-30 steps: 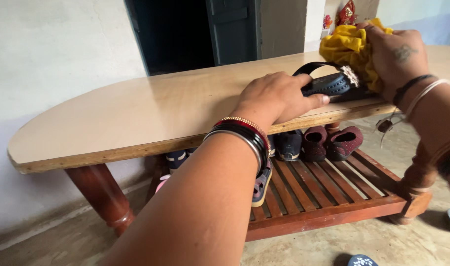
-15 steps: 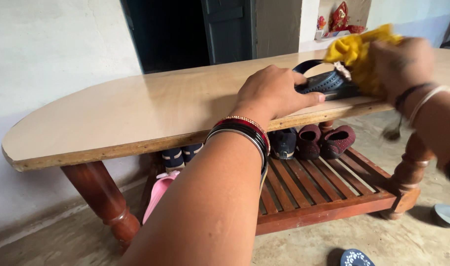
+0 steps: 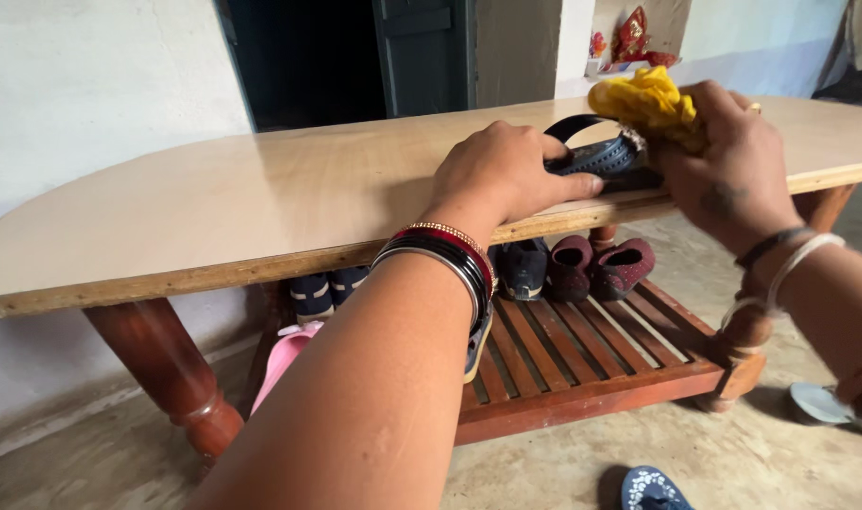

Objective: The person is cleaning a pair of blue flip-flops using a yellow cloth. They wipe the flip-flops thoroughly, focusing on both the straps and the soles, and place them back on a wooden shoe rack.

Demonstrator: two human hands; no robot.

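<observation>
Here sandal [image 3: 601, 159] between both hands

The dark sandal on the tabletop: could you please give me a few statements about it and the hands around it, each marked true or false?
1. The left hand presses down on the dark sandal. True.
2. The right hand holds a blue sponge. False: it grips a yellow cloth.
3. The sandal lies on the slatted shelf. False: it lies on the wooden table.
4. A pair of maroon shoes sits on the slatted shelf. True.
</observation>
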